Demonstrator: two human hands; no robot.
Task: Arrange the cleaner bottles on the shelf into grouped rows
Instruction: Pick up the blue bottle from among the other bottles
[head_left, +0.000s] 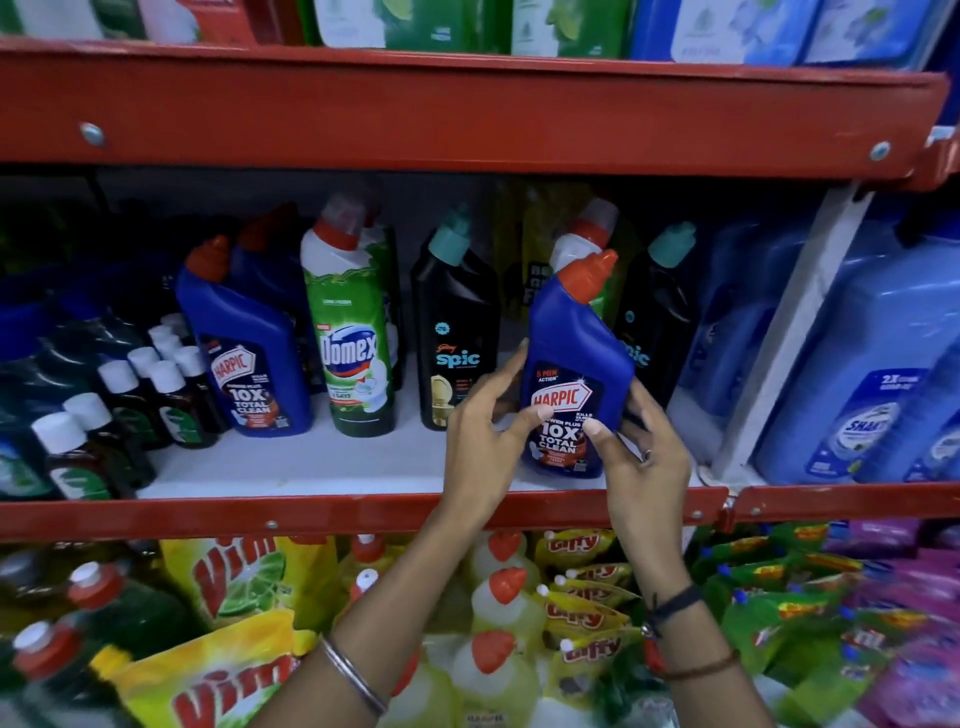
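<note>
A person's two bare hands hold a blue plastic Harpic cleaner bottle with an orange-red angled cap (574, 364) near the front edge of a white shelf board framed in red metal (311, 467). The left hand (485, 431) clasps the bottle's left side, fingers (511, 364) curled behind it and thumb pressed on the label. The right hand (641, 452) clasps the right side, thumb on the label's lower right, fingers wrapped around the back. The bottle stands nearly upright, leaning slightly left; whether its base touches the shelf cannot be told.

Just left of the held bottle stands a black Spic bottle with a teal cap (454, 332). Further left is a green-and-white Domex bottle with a red collar (353, 332), then a second blue Harpic bottle (247, 353). Directly behind the held bottle is another white-shouldered bottle with a red collar (584, 234), and just right of it another black teal-capped bottle (657, 306). Large pale blue jugs (857, 374) stand well to its right.
</note>
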